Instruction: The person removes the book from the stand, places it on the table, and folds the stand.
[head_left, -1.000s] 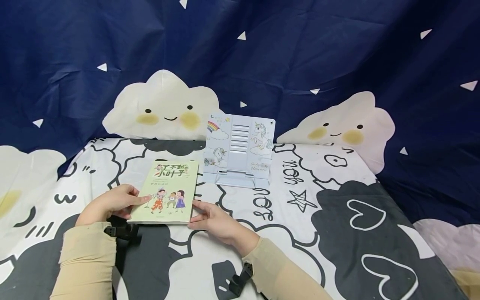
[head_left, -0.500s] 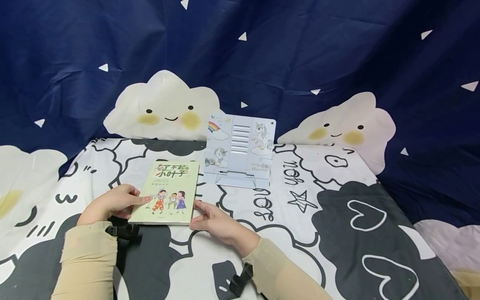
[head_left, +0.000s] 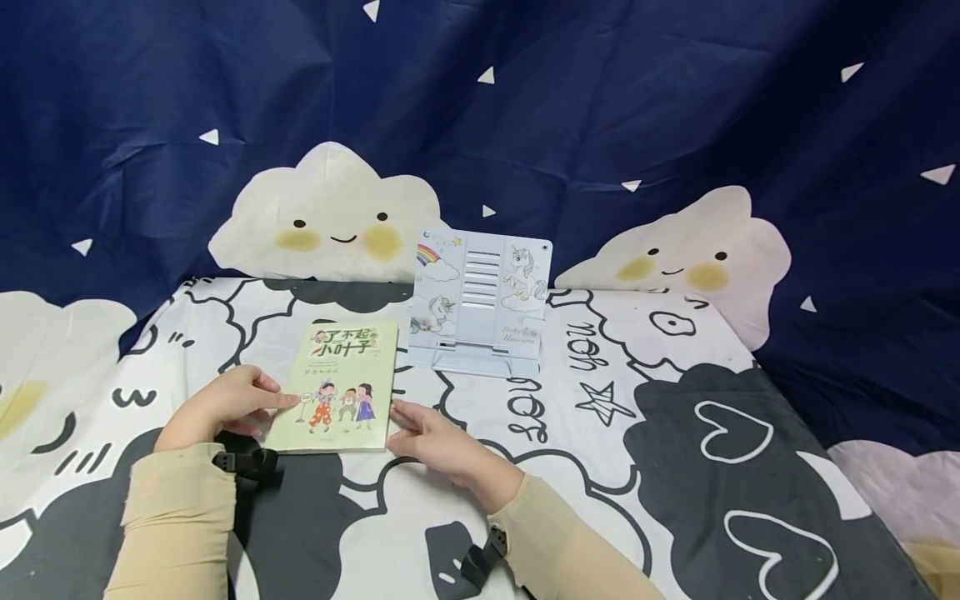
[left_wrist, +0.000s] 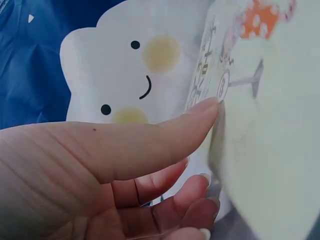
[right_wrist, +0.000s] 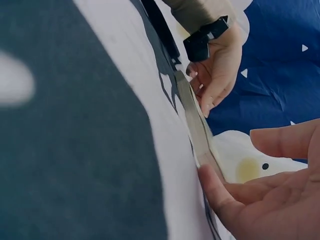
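A thin pale-green paperback book (head_left: 341, 367), with cartoon figures and dark lettering on its cover, lies on the patterned cloth, left of the middle. My left hand (head_left: 232, 404) holds its left edge, thumb on the cover and other fingers curled at the side. In the left wrist view the thumb (left_wrist: 165, 137) meets the book's edge (left_wrist: 220, 145), fingertips bunched below. At the right side, my right hand (head_left: 438, 446) touches the lower right edge with its fingers; in the right wrist view its thumb (right_wrist: 285, 140) stands apart from the book (right_wrist: 196, 120).
A pale-blue unicorn book stand (head_left: 480, 292) stands upright just behind and right of the book, its lower ledge (head_left: 472, 360) folded out. A black-and-white cloth (head_left: 570, 517) covers the table. Behind hangs a dark-blue curtain (head_left: 525, 117) with clouds.
The book has shifted slightly right, its lower left corner most. My right hand has drifted slightly right with its edge; my left hand stays almost in place.
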